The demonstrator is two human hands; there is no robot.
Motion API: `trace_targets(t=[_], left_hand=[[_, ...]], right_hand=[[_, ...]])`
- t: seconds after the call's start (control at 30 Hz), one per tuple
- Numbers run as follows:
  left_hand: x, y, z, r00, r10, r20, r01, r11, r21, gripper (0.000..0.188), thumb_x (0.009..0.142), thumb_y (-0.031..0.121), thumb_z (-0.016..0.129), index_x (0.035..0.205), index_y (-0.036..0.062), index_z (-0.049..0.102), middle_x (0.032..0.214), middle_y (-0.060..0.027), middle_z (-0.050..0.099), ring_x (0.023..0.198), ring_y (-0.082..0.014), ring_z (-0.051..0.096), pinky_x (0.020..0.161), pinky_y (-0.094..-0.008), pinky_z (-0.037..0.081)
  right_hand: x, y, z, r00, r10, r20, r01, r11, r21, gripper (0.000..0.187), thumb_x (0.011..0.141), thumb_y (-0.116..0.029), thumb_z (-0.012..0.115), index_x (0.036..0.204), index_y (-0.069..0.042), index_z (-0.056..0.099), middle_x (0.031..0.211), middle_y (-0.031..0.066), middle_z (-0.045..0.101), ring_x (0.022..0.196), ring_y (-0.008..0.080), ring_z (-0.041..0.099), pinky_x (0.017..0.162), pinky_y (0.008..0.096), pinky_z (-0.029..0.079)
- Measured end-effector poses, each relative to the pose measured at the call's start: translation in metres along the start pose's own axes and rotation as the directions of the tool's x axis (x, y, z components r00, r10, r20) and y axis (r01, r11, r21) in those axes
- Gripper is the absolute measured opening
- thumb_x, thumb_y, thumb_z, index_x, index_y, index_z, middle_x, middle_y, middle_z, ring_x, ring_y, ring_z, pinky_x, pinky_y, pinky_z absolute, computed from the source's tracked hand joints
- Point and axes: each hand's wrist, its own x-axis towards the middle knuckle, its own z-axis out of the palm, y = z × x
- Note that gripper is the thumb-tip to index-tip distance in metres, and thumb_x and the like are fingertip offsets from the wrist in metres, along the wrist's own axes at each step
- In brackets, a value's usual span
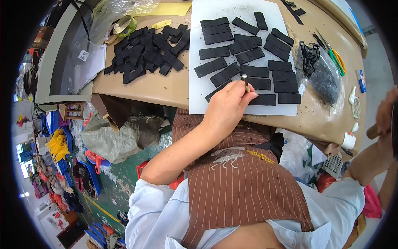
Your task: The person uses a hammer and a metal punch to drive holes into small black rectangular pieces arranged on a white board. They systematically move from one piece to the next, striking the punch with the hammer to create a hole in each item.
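My left hand (228, 101) is closed around a slim metal hole punch (245, 82), held near upright with its blunt metal end upward. Its lower end is hidden by my fingers, over the black fabric strips (255, 71) laid in rough columns. Small holes show in several strips. Beneath them lies a white board (199, 89). Raised at the far right, my right hand (386, 110) grips a wooden-handled tool (373, 132); the picture's edge cuts off the rest of it.
A heap of loose black strips (145, 54) lies left of the board, beside tape rolls (123, 27). On the right are scissors (338, 60), a plastic bag of dark pieces (325, 85), a small blue-white box (361, 81) and a coil of cord (355, 107).
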Motion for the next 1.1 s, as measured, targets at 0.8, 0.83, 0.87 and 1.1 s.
trace_targets(t=[0.8, 0.83, 0.87, 1.1], left_hand=[[0.024, 0.021, 0.042, 0.968, -0.232, 0.095, 0.247, 0.946, -0.209, 0.009, 0.090, 0.005, 0.057, 0.088, -0.0035, 0.057, 0.090, -0.0060, 0.063, 0.074, -0.0119, 0.064, 0.063, -0.0252, 0.058], [0.025, 0.023, 0.041, 0.965, -0.239, 0.103, 0.257, 0.941, -0.221, 0.009, 0.090, 0.005, 0.057, 0.089, -0.0033, 0.058, 0.090, -0.0058, 0.063, 0.075, -0.0118, 0.064, 0.064, -0.0252, 0.058], [0.026, 0.024, 0.041, 0.963, -0.246, 0.111, 0.266, 0.935, -0.233, 0.008, 0.090, 0.005, 0.057, 0.090, -0.0030, 0.059, 0.091, -0.0056, 0.063, 0.075, -0.0117, 0.064, 0.064, -0.0251, 0.058], [0.021, 0.019, 0.041, 0.974, -0.206, 0.096, 0.219, 0.964, -0.152, 0.008, 0.089, 0.005, 0.058, 0.091, -0.0024, 0.060, 0.091, -0.0055, 0.063, 0.072, -0.0108, 0.063, 0.061, -0.0247, 0.057]], right_hand=[[-0.069, 0.034, 0.010, 0.882, 0.392, 0.262, -0.377, 0.920, -0.109, 0.047, 0.096, -0.045, 0.041, 0.097, 0.001, 0.051, 0.055, -0.0078, 0.035, 0.046, -0.0008, 0.026, 0.042, 0.0182, 0.017], [-0.067, 0.032, 0.008, 0.882, 0.396, 0.255, -0.383, 0.918, -0.101, 0.045, 0.097, -0.043, 0.042, 0.096, 0.001, 0.052, 0.057, -0.0078, 0.035, 0.048, -0.0010, 0.027, 0.043, 0.0178, 0.018], [-0.066, 0.030, 0.007, 0.882, 0.400, 0.248, -0.389, 0.916, -0.094, 0.044, 0.097, -0.040, 0.043, 0.096, 0.002, 0.053, 0.059, -0.0078, 0.035, 0.049, -0.0012, 0.028, 0.045, 0.0174, 0.018], [-0.041, 0.026, -0.025, 0.953, 0.301, -0.045, -0.303, 0.951, -0.065, 0.048, 0.097, -0.044, 0.036, 0.103, 0.001, 0.053, 0.052, -0.0086, 0.035, 0.043, -0.0004, 0.026, 0.040, 0.0180, 0.015]])
